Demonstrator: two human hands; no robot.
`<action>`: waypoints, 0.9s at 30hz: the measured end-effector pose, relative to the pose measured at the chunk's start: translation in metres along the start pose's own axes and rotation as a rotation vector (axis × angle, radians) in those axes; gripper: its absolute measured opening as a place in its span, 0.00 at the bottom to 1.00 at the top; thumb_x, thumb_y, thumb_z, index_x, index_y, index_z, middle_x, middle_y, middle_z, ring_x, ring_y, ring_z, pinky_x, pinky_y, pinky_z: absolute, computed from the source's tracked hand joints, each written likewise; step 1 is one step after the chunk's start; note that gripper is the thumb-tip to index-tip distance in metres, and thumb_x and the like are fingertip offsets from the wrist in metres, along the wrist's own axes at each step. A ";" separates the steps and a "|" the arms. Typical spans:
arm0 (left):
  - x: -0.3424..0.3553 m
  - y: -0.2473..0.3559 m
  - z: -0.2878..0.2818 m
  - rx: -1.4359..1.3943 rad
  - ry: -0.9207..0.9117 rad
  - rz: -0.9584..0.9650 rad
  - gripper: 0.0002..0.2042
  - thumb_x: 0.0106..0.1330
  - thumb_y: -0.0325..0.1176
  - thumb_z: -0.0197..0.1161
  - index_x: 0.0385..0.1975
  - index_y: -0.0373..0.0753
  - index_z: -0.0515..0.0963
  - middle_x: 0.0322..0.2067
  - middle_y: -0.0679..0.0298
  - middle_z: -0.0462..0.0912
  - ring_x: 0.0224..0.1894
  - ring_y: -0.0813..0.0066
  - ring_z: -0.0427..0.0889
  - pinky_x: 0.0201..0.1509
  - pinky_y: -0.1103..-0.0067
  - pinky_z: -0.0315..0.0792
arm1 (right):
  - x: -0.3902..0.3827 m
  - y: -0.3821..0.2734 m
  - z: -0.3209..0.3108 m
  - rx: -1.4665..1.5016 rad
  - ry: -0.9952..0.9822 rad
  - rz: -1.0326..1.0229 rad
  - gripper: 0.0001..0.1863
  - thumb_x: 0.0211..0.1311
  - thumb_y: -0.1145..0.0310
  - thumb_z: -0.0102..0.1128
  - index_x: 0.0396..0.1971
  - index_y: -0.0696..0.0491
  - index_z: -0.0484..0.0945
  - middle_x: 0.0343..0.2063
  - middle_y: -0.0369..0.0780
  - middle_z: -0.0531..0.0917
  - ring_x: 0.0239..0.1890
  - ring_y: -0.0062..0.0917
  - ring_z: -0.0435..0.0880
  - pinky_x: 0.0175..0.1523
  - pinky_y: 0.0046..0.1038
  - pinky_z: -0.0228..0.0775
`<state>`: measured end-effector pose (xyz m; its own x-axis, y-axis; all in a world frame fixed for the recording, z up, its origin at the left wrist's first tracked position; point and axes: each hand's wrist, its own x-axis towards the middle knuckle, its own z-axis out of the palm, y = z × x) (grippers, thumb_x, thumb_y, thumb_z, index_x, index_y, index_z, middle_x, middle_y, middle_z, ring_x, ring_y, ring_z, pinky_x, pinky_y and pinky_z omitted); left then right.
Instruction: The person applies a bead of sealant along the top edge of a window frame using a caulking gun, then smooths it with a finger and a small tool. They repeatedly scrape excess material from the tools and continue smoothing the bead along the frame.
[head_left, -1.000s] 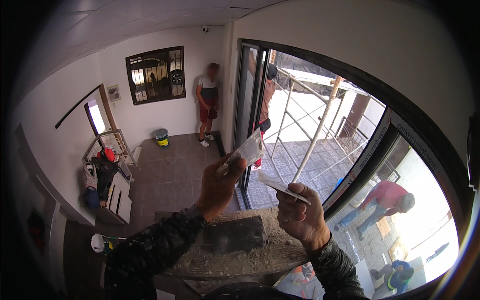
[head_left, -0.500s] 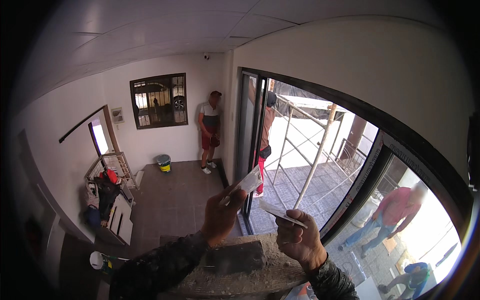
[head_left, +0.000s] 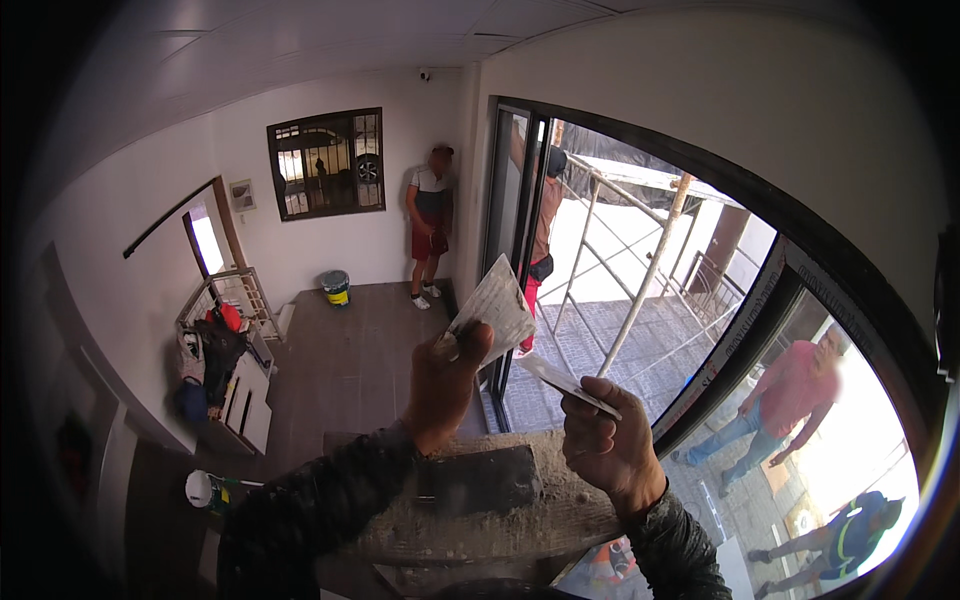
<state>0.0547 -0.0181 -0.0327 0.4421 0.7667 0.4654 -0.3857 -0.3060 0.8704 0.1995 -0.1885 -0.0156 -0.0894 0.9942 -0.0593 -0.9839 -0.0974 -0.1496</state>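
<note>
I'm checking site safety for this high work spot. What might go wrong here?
The left hand and right hand each hold a thin flat blade up high; a slip might drop one toward the people below. The crumbly ledge may also shed bits.

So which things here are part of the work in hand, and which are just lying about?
In hand:
left hand holding a trowel
right hand holding a flat blade
mortar board below

Lying about:
bucket
white hard hat
bags by the railing
</note>
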 end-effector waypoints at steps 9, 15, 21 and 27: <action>-0.012 0.010 0.001 -0.022 -0.103 0.147 0.16 0.74 0.33 0.63 0.57 0.33 0.79 0.44 0.68 0.86 0.48 0.85 0.79 0.55 0.79 0.72 | 0.000 -0.007 0.014 -0.077 -0.115 -0.121 0.27 0.73 0.66 0.41 0.57 0.79 0.63 0.51 0.66 0.78 0.18 0.20 0.82 0.23 0.19 0.82; -0.013 0.022 0.005 0.128 -0.412 0.570 0.18 0.68 0.22 0.62 0.58 0.37 0.79 0.55 0.55 0.84 0.64 0.59 0.78 0.75 0.63 0.61 | -0.007 -0.024 0.015 0.035 -0.160 -0.111 0.14 0.70 0.71 0.43 0.33 0.66 0.76 0.14 0.37 0.77 0.09 0.17 0.72 0.13 0.15 0.69; -0.016 0.040 0.007 0.305 -0.654 0.807 0.23 0.61 0.20 0.65 0.58 0.41 0.79 0.56 0.53 0.82 0.63 0.58 0.79 0.75 0.61 0.62 | -0.029 -0.037 0.016 0.094 -0.264 -0.152 0.17 0.69 0.73 0.41 0.37 0.75 0.74 0.14 0.46 0.81 0.09 0.21 0.77 0.11 0.18 0.73; -0.022 0.052 0.013 0.323 -0.451 0.331 0.16 0.72 0.29 0.62 0.58 0.40 0.79 0.51 0.63 0.84 0.52 0.77 0.81 0.61 0.72 0.73 | -0.075 -0.051 0.036 -0.548 -0.286 -0.623 0.22 0.68 0.71 0.43 0.49 0.78 0.70 0.33 0.60 0.85 0.19 0.33 0.87 0.19 0.27 0.84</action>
<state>0.0353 -0.0585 0.0044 0.6656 0.3115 0.6782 -0.3281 -0.6941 0.6408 0.2505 -0.2564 0.0323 0.3323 0.8397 0.4295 -0.6606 0.5323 -0.5294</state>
